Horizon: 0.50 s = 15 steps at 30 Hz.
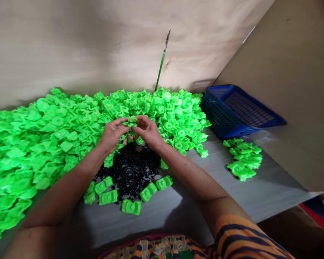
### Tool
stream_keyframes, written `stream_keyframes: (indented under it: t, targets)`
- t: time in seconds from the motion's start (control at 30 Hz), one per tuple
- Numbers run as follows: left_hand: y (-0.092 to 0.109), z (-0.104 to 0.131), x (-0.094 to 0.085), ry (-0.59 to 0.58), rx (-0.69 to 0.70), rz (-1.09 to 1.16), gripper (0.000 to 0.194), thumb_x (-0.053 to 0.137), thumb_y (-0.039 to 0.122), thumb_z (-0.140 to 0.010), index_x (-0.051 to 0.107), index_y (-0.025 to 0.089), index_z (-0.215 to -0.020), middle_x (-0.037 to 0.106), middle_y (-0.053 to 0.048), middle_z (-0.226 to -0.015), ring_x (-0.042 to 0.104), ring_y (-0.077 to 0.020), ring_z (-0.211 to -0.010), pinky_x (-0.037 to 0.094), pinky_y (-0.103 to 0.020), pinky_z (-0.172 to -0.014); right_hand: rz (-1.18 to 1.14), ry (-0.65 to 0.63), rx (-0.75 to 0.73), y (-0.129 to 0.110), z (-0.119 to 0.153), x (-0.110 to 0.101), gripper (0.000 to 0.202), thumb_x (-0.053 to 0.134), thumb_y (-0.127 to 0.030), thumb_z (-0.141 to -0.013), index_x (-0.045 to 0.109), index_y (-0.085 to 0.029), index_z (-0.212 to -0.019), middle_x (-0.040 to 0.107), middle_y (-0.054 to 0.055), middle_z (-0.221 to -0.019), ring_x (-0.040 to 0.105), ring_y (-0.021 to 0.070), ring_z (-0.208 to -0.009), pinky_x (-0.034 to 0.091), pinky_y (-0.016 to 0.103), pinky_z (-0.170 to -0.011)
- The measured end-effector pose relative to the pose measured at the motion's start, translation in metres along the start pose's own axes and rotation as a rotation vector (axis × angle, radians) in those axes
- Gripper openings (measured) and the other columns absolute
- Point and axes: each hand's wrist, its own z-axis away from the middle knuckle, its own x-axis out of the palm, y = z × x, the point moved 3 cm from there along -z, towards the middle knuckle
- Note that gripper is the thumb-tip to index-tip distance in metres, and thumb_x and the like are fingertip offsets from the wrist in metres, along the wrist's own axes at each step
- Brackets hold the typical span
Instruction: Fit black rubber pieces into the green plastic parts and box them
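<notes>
Between my two hands is a small green toy car body [132,121], held up with a black axle showing across it. My left hand [112,135] pinches it from the left, thumb and finger closed on its edge. From the other side my right hand [148,131] grips the same piece, thumb pressed near the axle. Below the hands lies a heap of black wheel axles [133,169]. Several loose green car bodies [131,207] are spread around the near side of that heap.
A large pile of green car bodies [51,133] covers the table's left and back. A blue plastic basket [218,118] stands at the back right. In front of it sits a smaller group of green cars [244,158]. A thin green stick [160,66] leans against the wall.
</notes>
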Motion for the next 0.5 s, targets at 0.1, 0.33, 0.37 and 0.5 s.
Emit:
stream_keyframes:
  t: [0.1,0.33,0.37,0.5]
  targets:
    - [0.000,-0.001,0.000,-0.031,0.029,-0.032,0.044,0.083,0.027,-0.058,0.076,0.014,-0.099,0.073,-0.002,-0.069,0.065,-0.0168,-0.048,0.037,-0.021,-0.036,-0.003,0.028,0.010,0.003,0.000,0.000,0.048,0.087,-0.047,-0.070,0.059,-0.023,-0.100,0.065,-0.004,-0.082,0.055,0.0102,-0.062,0.046,0.022,-0.049]
    - [0.008,-0.007,-0.015,0.081,0.098,-0.012,0.041,0.071,0.037,-0.073,0.078,0.013,-0.106,0.079,-0.008,-0.084,0.063,-0.0150,-0.057,0.040,-0.023,-0.044,0.075,0.094,-0.045,0.002,0.000,-0.002,0.026,0.072,-0.031,-0.071,0.056,-0.023,-0.090,0.061,-0.006,-0.074,0.054,0.0104,-0.067,0.044,0.022,-0.059]
    - [0.009,-0.007,-0.016,0.088,0.103,0.012,0.043,0.068,0.034,-0.072,0.078,0.013,-0.109,0.078,-0.008,-0.085,0.062,-0.0151,-0.059,0.041,-0.024,-0.047,0.091,0.088,-0.034,0.002,0.001,-0.001,0.024,0.070,-0.029,-0.071,0.055,-0.023,-0.089,0.059,-0.007,-0.071,0.053,0.0105,-0.065,0.044,0.023,-0.059]
    - [0.009,-0.008,-0.016,0.039,0.110,0.076,0.054,0.063,0.021,-0.058,0.078,0.015,-0.109,0.074,-0.005,-0.084,0.062,-0.0155,-0.070,0.049,-0.025,-0.062,0.139,0.068,0.017,0.004,0.005,0.006,0.020,0.064,-0.026,-0.071,0.056,-0.024,-0.090,0.052,-0.009,-0.063,0.048,0.0102,-0.058,0.040,0.022,-0.055]
